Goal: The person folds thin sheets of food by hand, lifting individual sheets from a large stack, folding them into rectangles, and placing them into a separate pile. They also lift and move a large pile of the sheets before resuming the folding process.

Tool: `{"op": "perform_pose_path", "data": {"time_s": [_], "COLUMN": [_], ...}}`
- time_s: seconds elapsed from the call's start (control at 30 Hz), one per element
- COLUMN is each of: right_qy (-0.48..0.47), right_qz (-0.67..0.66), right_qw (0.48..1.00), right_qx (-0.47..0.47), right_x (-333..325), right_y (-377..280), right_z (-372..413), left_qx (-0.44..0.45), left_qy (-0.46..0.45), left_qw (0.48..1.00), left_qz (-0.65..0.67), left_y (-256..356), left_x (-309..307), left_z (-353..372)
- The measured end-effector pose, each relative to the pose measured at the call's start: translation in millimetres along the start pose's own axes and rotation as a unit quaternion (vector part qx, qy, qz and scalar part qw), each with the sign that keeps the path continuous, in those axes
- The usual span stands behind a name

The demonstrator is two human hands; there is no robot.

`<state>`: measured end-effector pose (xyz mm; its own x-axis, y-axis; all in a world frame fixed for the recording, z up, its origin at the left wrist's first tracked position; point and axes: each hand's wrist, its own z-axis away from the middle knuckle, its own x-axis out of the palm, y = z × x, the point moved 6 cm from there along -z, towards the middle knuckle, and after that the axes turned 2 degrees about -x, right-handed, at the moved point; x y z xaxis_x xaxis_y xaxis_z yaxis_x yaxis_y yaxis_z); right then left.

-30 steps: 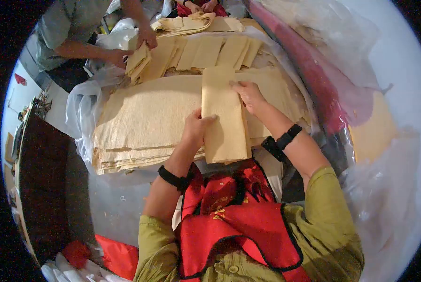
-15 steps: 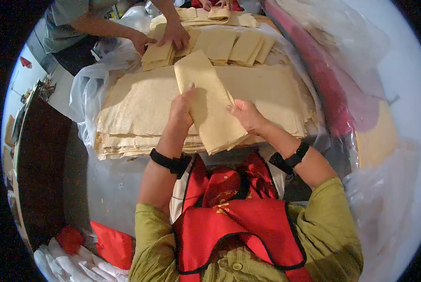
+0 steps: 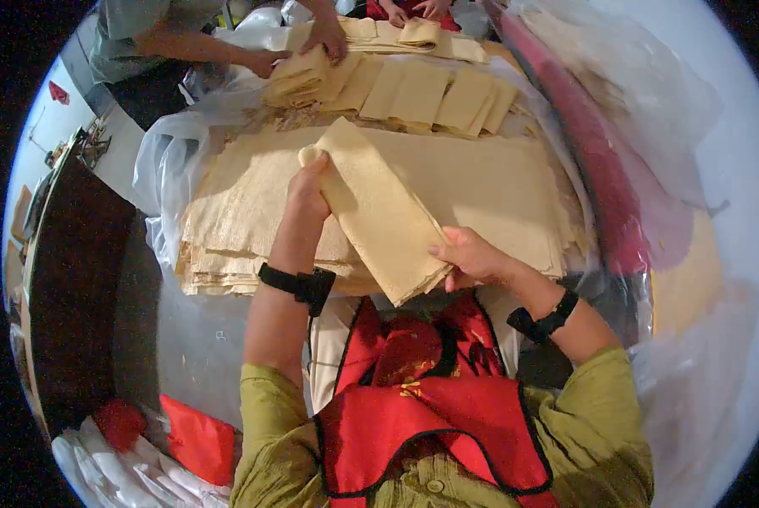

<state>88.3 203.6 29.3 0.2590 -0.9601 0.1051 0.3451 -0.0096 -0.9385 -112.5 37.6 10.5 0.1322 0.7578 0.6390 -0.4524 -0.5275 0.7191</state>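
A folded yellowish sheet (image 3: 379, 207), like tofu skin or coarse paper, is held tilted above a large stack of flat sheets (image 3: 498, 186). My left hand (image 3: 310, 182) grips its left edge near the top, thumb over the face. My right hand (image 3: 468, 256) pinches its lower right edge, with the other fingers partly hidden behind. Several layers show at the folded sheet's bottom edge. Past the stack lies a row of folded sheets (image 3: 422, 93).
At the far left, a co-worker's hands (image 3: 324, 38) handle a folded bundle (image 3: 297, 78). Another person's hands (image 3: 413, 12) are at the far end, near more folded sheets (image 3: 418, 34). Clear plastic (image 3: 172, 157) edges the stack; a red plastic-covered strip (image 3: 604, 178) runs along the right.
The folded sheet has come lower and tilts more, its bottom end swinging right. My right hand has moved down and right, my left slightly left. The co-worker's bundle has been lifted and bent.
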Motion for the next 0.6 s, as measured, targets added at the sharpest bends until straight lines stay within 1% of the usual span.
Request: {"op": "perform_pose_path", "data": {"time_s": [0.03,0.1,0.13,0.2,0.23,0.27,0.3,0.37,0.4,0.5,0.6], "right_qy": [0.020,0.064,0.090,0.136,0.139,0.141,0.118,0.144,0.188,0.260,0.289], "right_qz": [0.013,0.041,0.053,0.071,0.088,0.104,0.176,0.030,-0.183,-0.061,0.068], "right_qw": [1.000,0.997,0.994,0.987,0.984,0.981,0.971,0.974,0.947,0.954,0.949], "right_qx": [0.001,0.001,-0.019,-0.053,-0.069,-0.082,-0.114,-0.172,-0.185,-0.138,-0.103], "right_x": [-1,-5,-11,-31,-45,-64,-93,-123,-127,-126,-93], "right_y": [-3,-16,-27,-51,-62,-75,-82,-90,-92,-79,-60], "right_z": [0,3,2,-9,-21,-37,-59,-83,-83,-70,-48], "left_qx": [0.014,-0.004,-0.015,-0.018,-0.020,-0.001,0.017,0.056,0.080,0.141,0.068], "left_qy": [0.011,-0.046,-0.073,-0.048,-0.030,-0.039,-0.046,-0.042,-0.015,0.072,0.087], "left_qw": [1.000,0.999,0.997,0.999,0.999,0.999,0.999,0.997,0.994,0.958,0.954], "left_qz": [0.000,0.026,0.038,0.009,-0.006,-0.006,-0.008,-0.013,-0.070,-0.240,-0.279], "left_y": [4,10,13,23,24,27,32,43,51,78,65], "left_x": [1,14,20,26,23,16,7,-20,-31,-53,-83], "left_z": [-3,3,12,28,35,36,36,39,51,107,142]}}
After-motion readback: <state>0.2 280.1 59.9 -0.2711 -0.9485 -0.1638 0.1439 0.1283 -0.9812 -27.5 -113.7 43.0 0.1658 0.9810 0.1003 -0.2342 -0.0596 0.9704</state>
